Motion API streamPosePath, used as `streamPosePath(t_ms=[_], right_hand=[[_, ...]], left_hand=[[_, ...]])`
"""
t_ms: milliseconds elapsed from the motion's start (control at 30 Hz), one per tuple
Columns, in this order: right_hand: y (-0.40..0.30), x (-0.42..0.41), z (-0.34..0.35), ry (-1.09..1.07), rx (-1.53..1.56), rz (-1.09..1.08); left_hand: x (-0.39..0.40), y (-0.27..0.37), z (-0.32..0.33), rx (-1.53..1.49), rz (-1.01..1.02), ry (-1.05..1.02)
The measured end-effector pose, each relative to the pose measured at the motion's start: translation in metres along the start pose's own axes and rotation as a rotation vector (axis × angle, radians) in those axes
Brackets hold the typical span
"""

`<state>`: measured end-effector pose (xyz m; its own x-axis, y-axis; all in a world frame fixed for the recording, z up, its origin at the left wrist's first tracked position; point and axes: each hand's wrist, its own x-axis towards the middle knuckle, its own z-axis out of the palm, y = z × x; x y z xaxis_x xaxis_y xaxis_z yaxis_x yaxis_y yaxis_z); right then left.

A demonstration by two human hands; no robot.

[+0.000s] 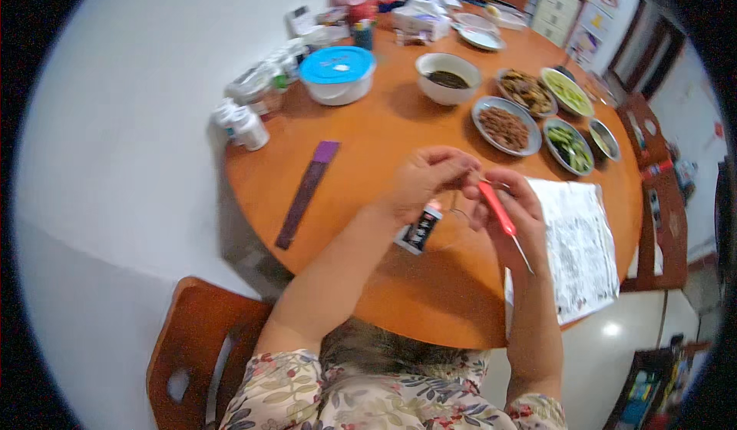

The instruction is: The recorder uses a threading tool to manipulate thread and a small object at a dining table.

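My right hand [518,202] grips a thin hand tool with a red handle [496,208]. A slim metal shaft sticks out of its lower end and points down towards my right wrist. My left hand [435,174] is raised beside it, thumb and fingertips pinched together close to the tool's upper end. Whatever small thing lies between those fingertips is too blurred to tell. Beneath my left hand, a black and white tube [422,231] bearing writing lies on the round wooden table [368,194]. A thin dark curved line shows between the hands, too faint to identify.
A dark strip with a purple end [305,199] lies at left. A printed sheet [576,246] lies by my right forearm. Beyond are a blue-lidded tub [338,73], a bowl of dark liquid [448,78], several food dishes [506,126] and white bottles [250,127]. A wooden chair [196,343] stands lower left.
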<state>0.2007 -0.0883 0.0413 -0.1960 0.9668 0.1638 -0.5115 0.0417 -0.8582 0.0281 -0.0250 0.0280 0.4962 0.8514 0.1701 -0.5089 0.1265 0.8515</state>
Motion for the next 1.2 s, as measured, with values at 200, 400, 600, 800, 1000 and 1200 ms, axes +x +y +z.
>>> streamPosePath(t_ms=[200, 400, 600, 800, 1000, 1200], right_hand=[[0.013, 0.002, 0.006, 0.034, -0.382, -0.211], [0.011, 0.001, -0.005, 0.236, -0.335, -0.215], [0.005, 0.007, -0.013, 0.262, 0.106, -0.242], [0.005, 0.008, -0.018, 0.242, 0.277, -0.200], [0.004, 0.010, -0.020, 0.160, 0.326, -0.199], [0.007, 0.012, -0.024, 0.131, 0.320, -0.204]], left_hand=[[0.001, -0.001, -0.001, 0.031, -0.007, -0.002], [0.001, -0.002, 0.008, 0.045, -0.041, -0.050], [-0.001, 0.003, 0.006, 0.030, -0.159, -0.102], [-0.001, 0.001, 0.007, 0.197, -0.174, -0.075], [-0.001, 0.002, 0.004, 0.213, -0.179, -0.097], [-0.002, 0.004, 0.008, 0.163, -0.263, -0.097]])
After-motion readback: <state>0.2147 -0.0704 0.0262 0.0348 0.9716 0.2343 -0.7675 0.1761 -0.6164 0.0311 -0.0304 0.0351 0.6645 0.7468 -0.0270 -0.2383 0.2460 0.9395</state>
